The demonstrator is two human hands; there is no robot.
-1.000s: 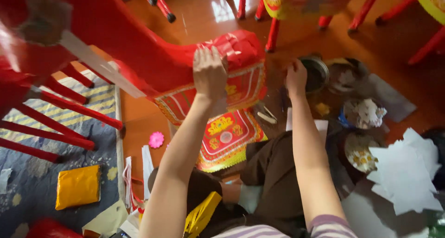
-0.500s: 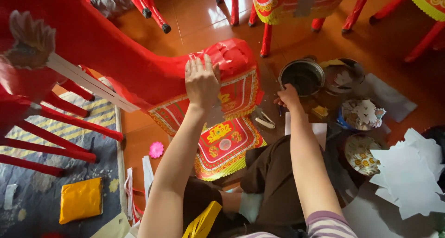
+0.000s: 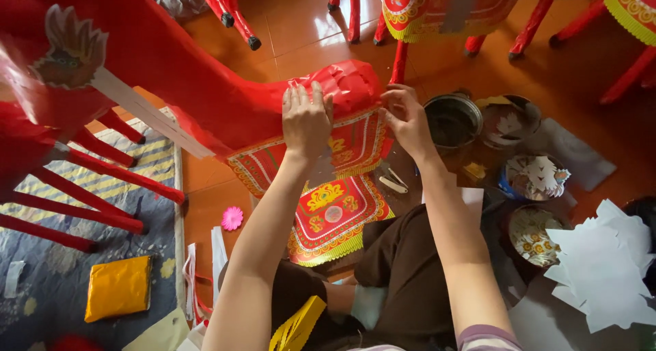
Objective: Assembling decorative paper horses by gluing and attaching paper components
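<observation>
While our left hand [image 3: 306,122] lies flat, fingers spread, on the glossy red paper horse [image 3: 205,98], our right hand [image 3: 407,119] pinches its ornate gold-fringed saddle cloth [image 3: 352,146].

a paper-craft workshop floor: red paper horses [image 3: 205,98], cut paper [image 3: 601,269], paste pot [image 3: 451,121].

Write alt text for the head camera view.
Both hands press on a red paper horse figure: the left hand flat on its back, the right hand at the edge of its patterned red-and-gold saddle cloth. A metal bowl and paper cutouts lie on the floor.
</observation>
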